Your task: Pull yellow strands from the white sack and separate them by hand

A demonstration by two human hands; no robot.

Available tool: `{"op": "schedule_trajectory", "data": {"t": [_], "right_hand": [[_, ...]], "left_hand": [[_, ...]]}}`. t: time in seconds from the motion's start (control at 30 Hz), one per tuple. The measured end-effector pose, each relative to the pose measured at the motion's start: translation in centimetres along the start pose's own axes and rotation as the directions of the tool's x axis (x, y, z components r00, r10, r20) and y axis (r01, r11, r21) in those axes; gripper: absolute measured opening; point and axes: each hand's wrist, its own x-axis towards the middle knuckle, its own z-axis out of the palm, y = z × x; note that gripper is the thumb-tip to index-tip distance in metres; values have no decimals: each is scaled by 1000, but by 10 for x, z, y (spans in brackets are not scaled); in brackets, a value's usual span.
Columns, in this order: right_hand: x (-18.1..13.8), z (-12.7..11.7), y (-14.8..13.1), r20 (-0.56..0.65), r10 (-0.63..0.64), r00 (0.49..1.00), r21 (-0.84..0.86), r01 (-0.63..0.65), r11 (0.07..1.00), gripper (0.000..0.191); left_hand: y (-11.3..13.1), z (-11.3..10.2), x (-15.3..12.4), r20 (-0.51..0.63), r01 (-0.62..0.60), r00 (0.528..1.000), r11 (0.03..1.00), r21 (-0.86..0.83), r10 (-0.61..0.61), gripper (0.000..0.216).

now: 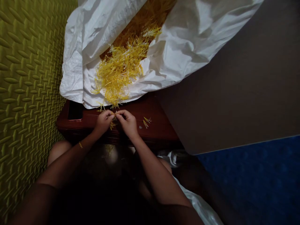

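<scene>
My left hand (103, 121) and my right hand (128, 122) meet over the front of a dark red case-like surface (154, 115). Both are closed in a fingertip pinch on small yellow branched plastic-looking sprigs (112, 125), whose ends show just under the fingers. Right above my hands, a heap of the same yellow and white-tipped sprigs (119, 68) spills from the mouth of a white woven sack (185, 53). A few loose sprigs (146, 122) lie to the right of my right hand.
A dark phone (75, 111) lies on the red surface at left. The yellow diamond-patterned wall (28, 72) rises close on the left. To the right stand a large brown panel (239, 81) and a blue surface (257, 175). Below right is white plastic sheeting (199, 203).
</scene>
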Motion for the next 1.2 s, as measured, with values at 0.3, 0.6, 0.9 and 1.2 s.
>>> {"op": "schedule_trajectory", "data": {"t": [0.3,0.6,0.9,1.2], "right_hand": [[0,8,7,59,292,954,454,-286,844,20],[-4,15,3,-67,289,955,478,-223,849,20],[-6,13,-3,-150,166,975,225,-130,966,16],[-6,15,-2,-103,265,959,369,-211,905,18]], "left_hand": [[3,5,-4,119,285,959,865,-414,-258,13],[-4,9,-3,32,213,976,909,-357,-216,13],[-4,4,-6,-80,-216,963,912,348,259,7],[-6,8,-5,-103,-286,936,897,337,337,15]]}}
